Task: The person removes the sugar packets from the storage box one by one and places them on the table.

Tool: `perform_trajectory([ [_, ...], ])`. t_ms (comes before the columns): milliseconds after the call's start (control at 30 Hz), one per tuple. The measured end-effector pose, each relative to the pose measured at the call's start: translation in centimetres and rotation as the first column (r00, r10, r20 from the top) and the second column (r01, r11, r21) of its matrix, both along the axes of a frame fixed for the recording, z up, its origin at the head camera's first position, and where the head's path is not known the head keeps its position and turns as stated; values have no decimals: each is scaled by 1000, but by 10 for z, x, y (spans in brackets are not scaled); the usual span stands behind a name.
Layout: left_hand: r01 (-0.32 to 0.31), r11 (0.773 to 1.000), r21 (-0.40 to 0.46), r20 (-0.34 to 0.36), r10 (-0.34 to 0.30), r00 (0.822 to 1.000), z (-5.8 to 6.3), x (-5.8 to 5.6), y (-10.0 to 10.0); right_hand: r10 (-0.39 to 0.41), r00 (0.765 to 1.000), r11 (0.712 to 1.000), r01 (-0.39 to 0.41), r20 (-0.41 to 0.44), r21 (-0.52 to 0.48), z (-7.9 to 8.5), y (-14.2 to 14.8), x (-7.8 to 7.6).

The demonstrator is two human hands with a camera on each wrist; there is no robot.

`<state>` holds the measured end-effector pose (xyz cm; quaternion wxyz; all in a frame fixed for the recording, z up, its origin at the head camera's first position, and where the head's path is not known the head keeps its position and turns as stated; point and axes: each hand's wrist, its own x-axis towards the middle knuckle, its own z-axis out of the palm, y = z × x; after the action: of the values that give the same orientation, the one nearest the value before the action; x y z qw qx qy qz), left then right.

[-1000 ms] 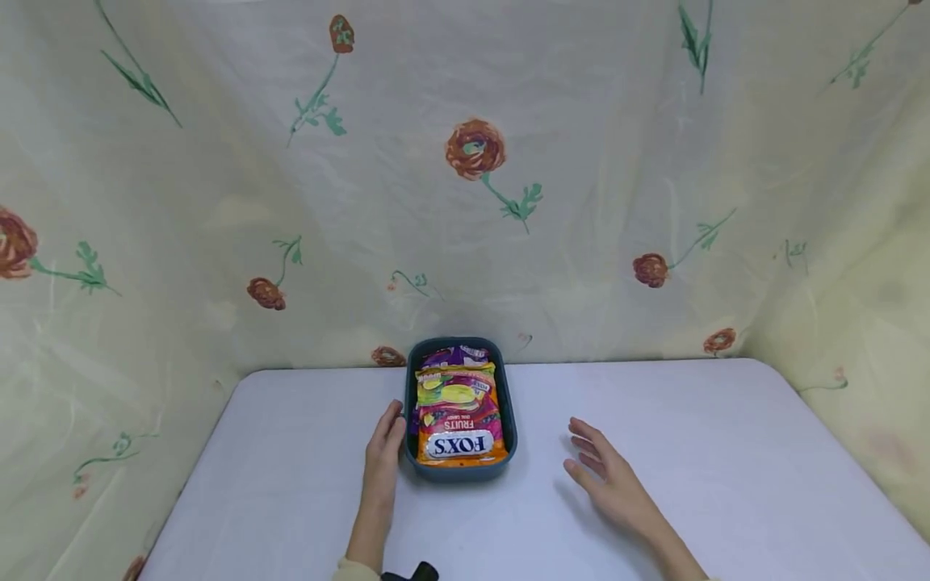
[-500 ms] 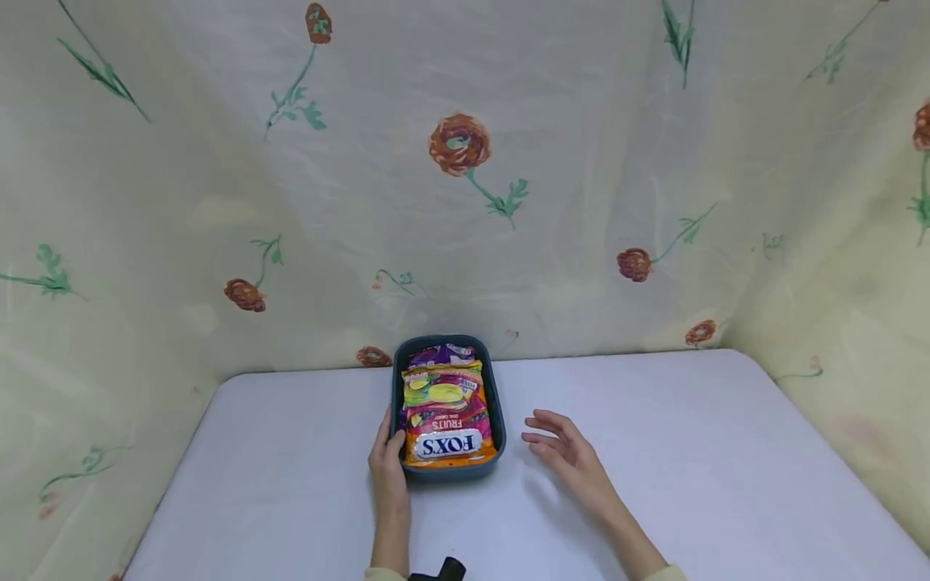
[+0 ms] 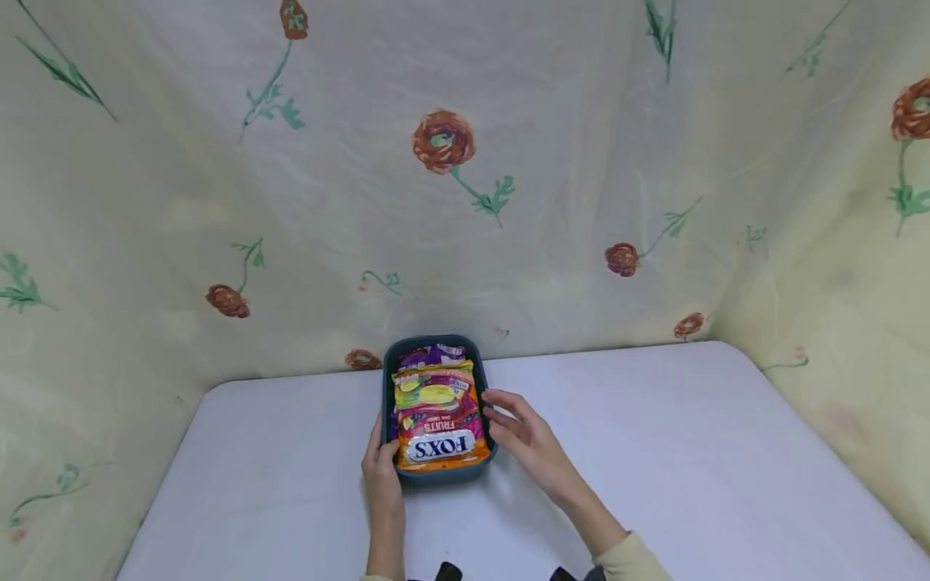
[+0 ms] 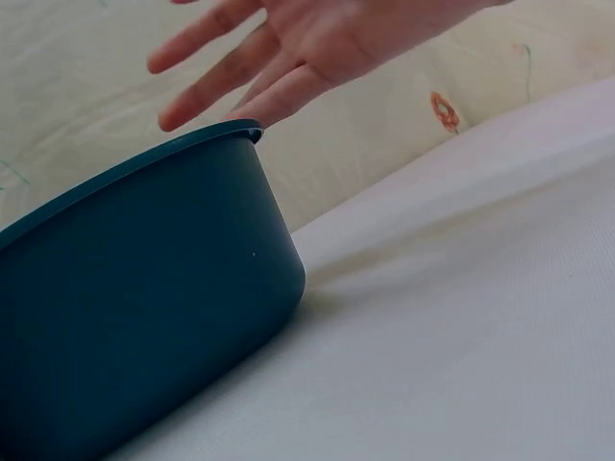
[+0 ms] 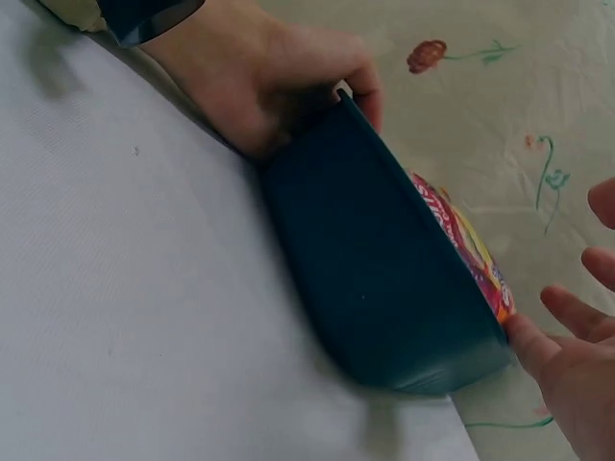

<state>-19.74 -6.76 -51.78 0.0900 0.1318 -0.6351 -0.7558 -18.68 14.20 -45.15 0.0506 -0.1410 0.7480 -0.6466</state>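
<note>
A dark teal plastic bin [image 3: 445, 478] stands near the table's back edge in the head view. In it lies an orange and pink bag of Fox's fruits candy [image 3: 436, 415], over purple packaging [image 3: 432, 355]. My left hand [image 3: 382, 476] grips the bin's left side, thumb over the rim; the right wrist view also shows this left hand [image 5: 231, 82] at the bin. My right hand [image 3: 534, 448] is at the right rim with fingers loosely extended. In the left wrist view, the right hand [image 4: 317, 48] has spread fingers, one at the rim of the bin [image 4: 144, 288].
The white table [image 3: 276, 476] reaches out on both sides of the bin. A flower-patterned curtain [image 3: 363, 202] hangs behind the table and along its sides. Dark wrist mounts [image 3: 449, 571] show at the bottom edge of the head view.
My left hand has gone from beside the bin to gripping its left side. My right hand has moved left, up to the right rim. The head view has shifted slightly.
</note>
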Motion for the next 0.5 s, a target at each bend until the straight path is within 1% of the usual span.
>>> perform_trajectory([
  [133, 1, 1000, -3, -11, -1, 1000, 0, 0, 4, -13, 1000, 998, 14, -8, 58, 7, -3, -2],
  [333, 4, 1000, 6, -25, -4, 1000, 3, 2, 2, 29, 999, 994, -30, 15, 109, 12, -9, -5],
  [500, -2, 1000, -3, -16, 2, 1000, 2, 4, 1, 31, 999, 989, -32, 11, 143, 14, -16, -7],
])
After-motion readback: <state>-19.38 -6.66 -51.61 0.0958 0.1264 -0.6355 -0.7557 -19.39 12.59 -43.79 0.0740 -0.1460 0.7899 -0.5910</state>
